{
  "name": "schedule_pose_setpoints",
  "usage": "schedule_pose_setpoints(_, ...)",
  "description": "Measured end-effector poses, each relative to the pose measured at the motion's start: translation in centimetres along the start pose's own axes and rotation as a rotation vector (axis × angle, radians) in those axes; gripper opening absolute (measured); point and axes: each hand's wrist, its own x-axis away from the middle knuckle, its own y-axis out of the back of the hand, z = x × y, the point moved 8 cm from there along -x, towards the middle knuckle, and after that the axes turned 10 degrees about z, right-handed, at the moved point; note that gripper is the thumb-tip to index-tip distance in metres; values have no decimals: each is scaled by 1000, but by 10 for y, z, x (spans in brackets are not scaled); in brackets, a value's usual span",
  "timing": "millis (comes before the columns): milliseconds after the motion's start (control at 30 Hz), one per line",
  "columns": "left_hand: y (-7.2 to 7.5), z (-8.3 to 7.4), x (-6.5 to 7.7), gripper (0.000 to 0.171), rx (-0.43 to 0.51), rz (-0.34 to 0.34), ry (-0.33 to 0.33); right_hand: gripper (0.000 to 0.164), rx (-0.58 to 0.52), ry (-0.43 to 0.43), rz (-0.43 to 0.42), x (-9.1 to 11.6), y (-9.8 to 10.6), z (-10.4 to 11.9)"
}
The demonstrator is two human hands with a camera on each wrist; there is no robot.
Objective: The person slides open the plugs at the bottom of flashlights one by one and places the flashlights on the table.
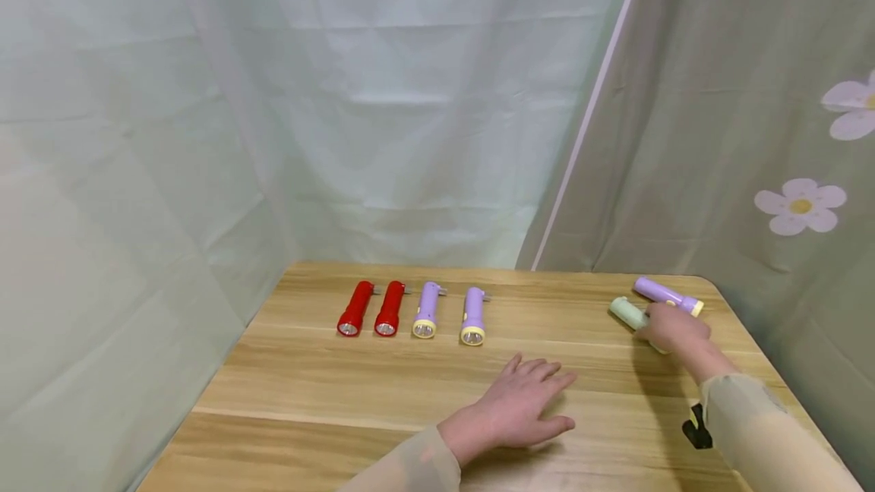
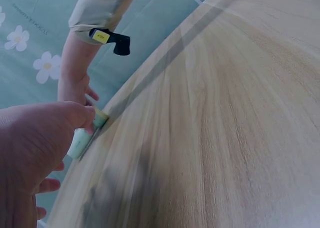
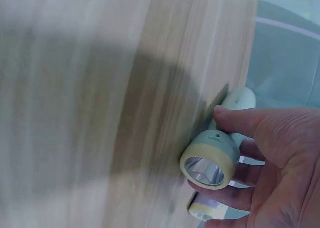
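Note:
My right hand grips a pale green flashlight at the table's right side. In the right wrist view the thumb and fingers curl round this flashlight, near its cream-rimmed lens end. Just behind it lies a purple flashlight with a yellow rim, partly covered by the hand in the right wrist view. My left hand is over the table's front middle, fingers spread, holding nothing. Further back stand two red flashlights and two purple flashlights, lying side by side with lenses toward me.
The wooden table has its back edge against a pale curtain. A grey-green curtain with white flowers hangs along the right side. A black strap piece sits on my right sleeve.

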Motion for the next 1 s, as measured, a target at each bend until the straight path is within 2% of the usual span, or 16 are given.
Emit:
schedule_pose_setpoints(133, 2, 8, 5, 67, 42, -19, 15, 44, 5, 81, -69, 5, -3, 12)
schedule_pose_setpoints(333, 7, 22, 15, 66, 114, -48, 41, 50, -22, 172, -167, 15, -6, 33)
schedule_pose_setpoints(567, 17, 35, 30, 64, 244, -80, 46, 43, -63, 272, -255, 30, -12, 59)
schedule_pose_setpoints(767, 28, 49, 39, 62, 351, -179, 68, 46, -122, 334, -322, 51, -16, 84)
schedule_pose_setpoints(900, 35, 61, 42, 62, 477, -248, 126, 54, -147, 388, -381, 64, -18, 104)
schedule_pose_setpoints(1000, 38, 69, 45, 62, 563, -294, 171, 54, -147, 428, -416, 72, -21, 118)
